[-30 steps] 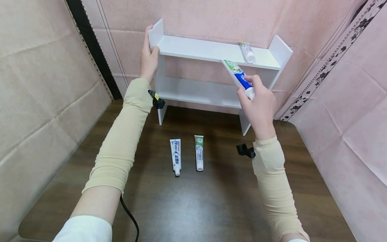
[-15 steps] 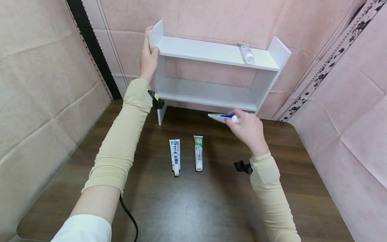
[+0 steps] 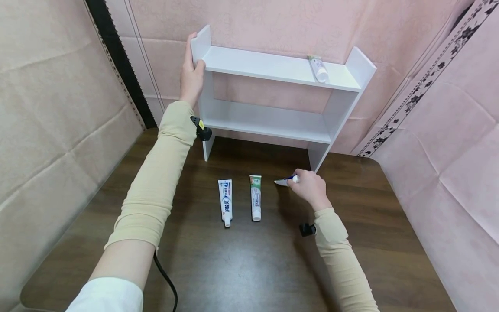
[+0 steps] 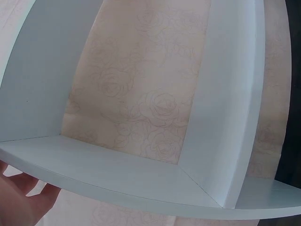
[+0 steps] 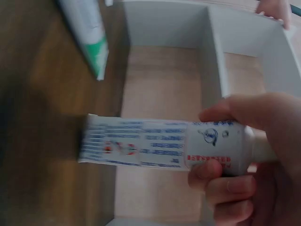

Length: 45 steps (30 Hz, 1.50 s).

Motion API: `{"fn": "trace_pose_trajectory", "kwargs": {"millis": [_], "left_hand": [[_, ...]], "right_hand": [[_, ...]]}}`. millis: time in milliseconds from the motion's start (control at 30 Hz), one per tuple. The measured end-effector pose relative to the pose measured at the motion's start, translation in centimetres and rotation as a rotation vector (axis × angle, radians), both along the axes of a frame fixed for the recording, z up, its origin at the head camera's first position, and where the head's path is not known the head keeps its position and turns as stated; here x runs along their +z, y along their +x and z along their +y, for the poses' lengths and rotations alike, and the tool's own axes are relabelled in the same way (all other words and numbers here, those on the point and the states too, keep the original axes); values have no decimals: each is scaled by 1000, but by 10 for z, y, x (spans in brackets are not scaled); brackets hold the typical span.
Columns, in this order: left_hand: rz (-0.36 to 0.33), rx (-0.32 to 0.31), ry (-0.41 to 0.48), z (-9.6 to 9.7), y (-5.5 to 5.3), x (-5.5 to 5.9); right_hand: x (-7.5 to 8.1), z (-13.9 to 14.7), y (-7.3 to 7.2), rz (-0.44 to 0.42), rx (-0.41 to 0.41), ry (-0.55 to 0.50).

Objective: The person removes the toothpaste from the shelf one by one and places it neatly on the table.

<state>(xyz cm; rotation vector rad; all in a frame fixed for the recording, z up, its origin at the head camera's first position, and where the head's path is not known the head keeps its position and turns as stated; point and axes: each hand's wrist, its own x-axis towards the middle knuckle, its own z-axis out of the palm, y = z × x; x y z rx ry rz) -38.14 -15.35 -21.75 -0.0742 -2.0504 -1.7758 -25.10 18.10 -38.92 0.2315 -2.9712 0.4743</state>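
My left hand (image 3: pixel 191 82) grips the upper left side panel of a white two-tier shelf (image 3: pixel 269 119), thumb on the near side; the left wrist view shows its fingers at the panel's edge. In my right hand (image 3: pixel 309 187), a toothpaste tube (image 5: pixel 160 143) is pinched near its cap end, low over the table before the shelf's right leg. Its printed back faces the right wrist camera, its flat end pointing left. Left of it lie a green-and-white toothpaste tube (image 3: pixel 255 198) and a blue-and-white toothpaste tube (image 3: pixel 225 201), caps toward me.
Another toothpaste tube (image 3: pixel 319 70) lies on the shelf's top board, toward the right. The shelf stands at the back of the brown wooden table (image 3: pixel 234 268), close to pink cloth walls (image 3: pixel 273 26). A black cable (image 3: pixel 167 277) hangs by my left forearm.
My right hand has brought the toothpaste tube down from in front of the upper shelf to just above the table, slightly leftward. The left hand keeps its grip on the side panel.
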Motion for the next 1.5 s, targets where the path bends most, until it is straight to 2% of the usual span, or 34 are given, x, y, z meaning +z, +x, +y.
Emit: {"fn": "trace_pose_trajectory", "kwargs": {"millis": [233,533,800,933,1167,1500], "left_hand": [[16,-11,7,1,-1,0],[22,-20,35,-2,-6,-3],[23,-11,39,-2,-4,-2],[18,-9,30,-2,-6,-3],[25,-4,26,-1,-6,-4],[36,-2,19,2,-3,-3]], "right_hand": [[-19,-3,4,8,3,16],[-39,-22,16,-42,3,84],[-63,-25,26,28,5,105],[-74,-23,32,17,23,99],[-78,-20,34,-67,34,52],[-78,-17,30,-95,30,57]]}}
